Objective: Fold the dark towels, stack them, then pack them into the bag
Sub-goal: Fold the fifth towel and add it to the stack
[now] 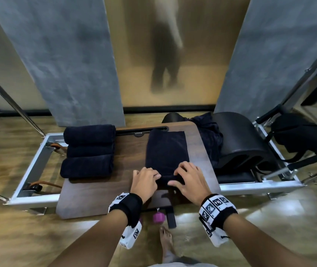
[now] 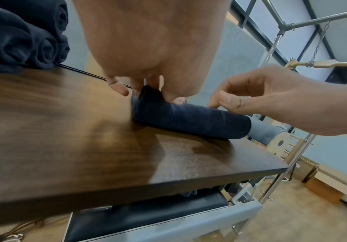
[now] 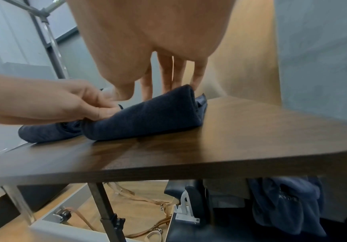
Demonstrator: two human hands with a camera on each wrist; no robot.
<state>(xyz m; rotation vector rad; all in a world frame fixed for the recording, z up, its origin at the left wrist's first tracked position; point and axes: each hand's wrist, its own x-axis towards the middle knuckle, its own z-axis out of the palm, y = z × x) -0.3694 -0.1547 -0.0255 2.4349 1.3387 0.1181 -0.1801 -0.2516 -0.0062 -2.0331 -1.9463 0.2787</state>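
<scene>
On the table (image 1: 100,191), both hands curl around the dark towel's (image 1: 166,149) rolled near edge.

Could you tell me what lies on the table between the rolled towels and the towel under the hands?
Only bare tabletop: the head view shows a strip of dark wood separating the rolled towels from the flat towel.
</scene>
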